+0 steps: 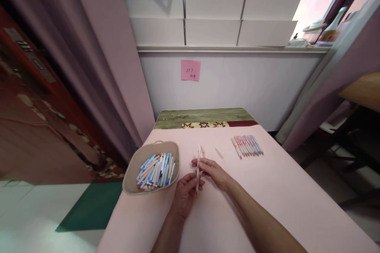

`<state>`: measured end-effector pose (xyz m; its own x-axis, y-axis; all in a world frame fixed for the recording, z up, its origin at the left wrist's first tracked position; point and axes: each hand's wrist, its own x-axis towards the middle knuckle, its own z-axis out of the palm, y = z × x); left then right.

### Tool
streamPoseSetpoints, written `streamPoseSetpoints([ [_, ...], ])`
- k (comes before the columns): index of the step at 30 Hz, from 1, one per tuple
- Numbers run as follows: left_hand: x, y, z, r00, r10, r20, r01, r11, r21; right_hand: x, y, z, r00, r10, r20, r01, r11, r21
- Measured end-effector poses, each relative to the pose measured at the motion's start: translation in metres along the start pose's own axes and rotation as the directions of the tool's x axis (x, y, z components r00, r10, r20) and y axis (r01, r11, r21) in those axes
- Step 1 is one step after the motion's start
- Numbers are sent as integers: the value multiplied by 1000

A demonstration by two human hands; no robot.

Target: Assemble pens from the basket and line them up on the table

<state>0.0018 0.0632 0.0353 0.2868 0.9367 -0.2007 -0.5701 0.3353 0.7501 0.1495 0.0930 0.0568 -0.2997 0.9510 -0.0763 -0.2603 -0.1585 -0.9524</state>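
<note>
One broad pink table top [273, 184] carries everything; with the held pen as the dial's centre and the wall at twelve, its bare surface looks smooth, so anything round set down loosely could roll.

Next in size, at nine o'clock, the beige basket [132, 170] sits at the table's left edge, its rim seeming to reach past it. Whether its base overhangs I cannot tell; if it does, a bump from the left forearm could tip it and scatter the heap of pens [156, 172] inside.

Toward two o'clock lies a row of pens [247, 145], side by side with nothing bracing them. A sleeve-height brush of the right arm could fan them apart.

Both hands are closed in fingertip pinches: the left hand [184, 190] around the lower part of the held pen [198, 161], the right hand [214, 170] higher up. It stands near upright in the view, its low end toward six o'clock. Such a light grip might slip if the two hands pull or twist unevenly.

Smallest, two slim pale pieces lie loose: one [203, 151] just past the fingers at twelve, another [219, 152] at one. A knuckle could flick either away.
</note>
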Motion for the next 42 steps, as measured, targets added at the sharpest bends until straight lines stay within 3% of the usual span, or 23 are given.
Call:
streamPoseSetpoints([
  [9, 2, -5, -7, 999, 15, 35, -15, 1000, 9, 1, 9, 7, 997, 34, 66, -44, 985, 165],
  [17, 2, -8, -6, 996, 39, 79, -41, 999, 24, 4, 24, 12, 1000, -15, 22, 9, 970, 242],
  [22, 2, -7, -5, 993, 50, 105, -54, 998, 30, 3, 31, 15, 997, -1, -81, 18, 978, 209],
  [32, 2, -5, -6, 996, 39, 76, -41, 999, 22, -3, 17, 6, 990, 6, 140, -44, 963, 268],
  [38, 2, -6, -7, 994, 30, 103, -32, 999, 14, -2, 24, 11, 999, -2, 50, -10, 971, 238],
  [42, 2, -5, -7, 993, 34, 109, -35, 999, 11, -1, 24, 12, 996, 23, 84, -44, 965, 260],
])
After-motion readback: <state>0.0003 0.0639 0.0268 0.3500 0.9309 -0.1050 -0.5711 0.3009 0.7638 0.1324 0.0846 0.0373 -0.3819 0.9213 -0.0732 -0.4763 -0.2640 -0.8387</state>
